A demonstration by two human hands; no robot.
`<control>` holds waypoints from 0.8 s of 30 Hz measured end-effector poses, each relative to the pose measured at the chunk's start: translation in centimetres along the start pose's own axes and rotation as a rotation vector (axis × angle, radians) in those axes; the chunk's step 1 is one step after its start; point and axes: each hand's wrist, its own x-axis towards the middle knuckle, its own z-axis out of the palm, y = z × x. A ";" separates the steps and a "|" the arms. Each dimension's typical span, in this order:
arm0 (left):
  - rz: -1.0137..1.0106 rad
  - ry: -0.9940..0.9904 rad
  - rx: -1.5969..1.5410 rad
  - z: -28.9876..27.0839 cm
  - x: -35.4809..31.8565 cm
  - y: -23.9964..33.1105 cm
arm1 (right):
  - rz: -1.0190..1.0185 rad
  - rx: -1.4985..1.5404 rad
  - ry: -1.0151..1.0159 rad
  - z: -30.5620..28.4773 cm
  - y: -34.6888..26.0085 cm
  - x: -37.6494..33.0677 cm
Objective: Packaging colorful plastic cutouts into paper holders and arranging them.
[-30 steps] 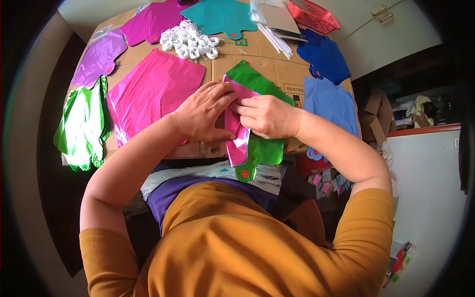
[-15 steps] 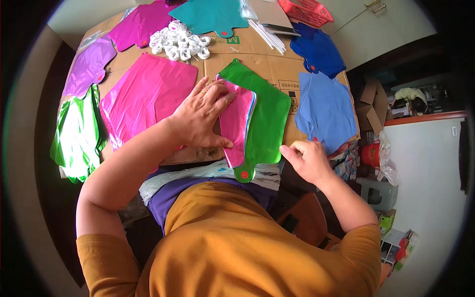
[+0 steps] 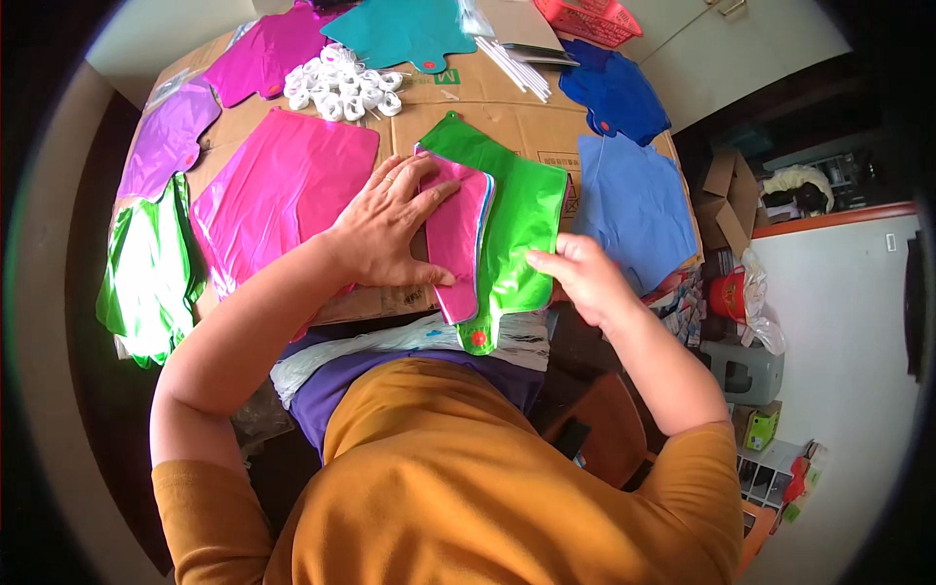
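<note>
My left hand (image 3: 395,219) lies with fingers spread on a folded pink foil balloon (image 3: 456,229), whose right edge shows thin white and blue layers. Under it is a flat green foil balloon (image 3: 522,210), with a red dot on its tab near the table's front edge. My right hand (image 3: 580,278) pinches the green balloon's right edge between thumb and fingers; the fingertips beneath are hidden. Left of my left hand lies a wide pink foil balloon (image 3: 283,195), partly behind my forearm. To the right rests a light blue foil balloon (image 3: 639,210).
Cardboard (image 3: 497,107) covers the table. Around its edge lie purple (image 3: 171,136), magenta (image 3: 263,54), teal (image 3: 400,34) and dark blue (image 3: 619,93) foil balloons. White ribbon coils (image 3: 341,83), white sticks (image 3: 514,70) and a red basket (image 3: 590,19) are at the back.
My right hand has moved up and left and taken hold of the green balloon's right edge, which now bends and shines. The left hand keeps its place on the folded pink balloon.
</note>
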 end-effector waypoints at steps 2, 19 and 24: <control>-0.030 -0.005 0.024 0.1 0.1 0.2 | -0.111 -0.103 0.011 -1.2 0.1 1.8; -0.211 -0.204 0.169 -0.1 1.3 2.2 | -0.039 -0.113 0.018 -1.6 -1.0 1.9; -0.194 -0.236 0.181 -0.3 1.3 2.2 | 0.008 -0.112 0.000 -2.1 -1.0 2.1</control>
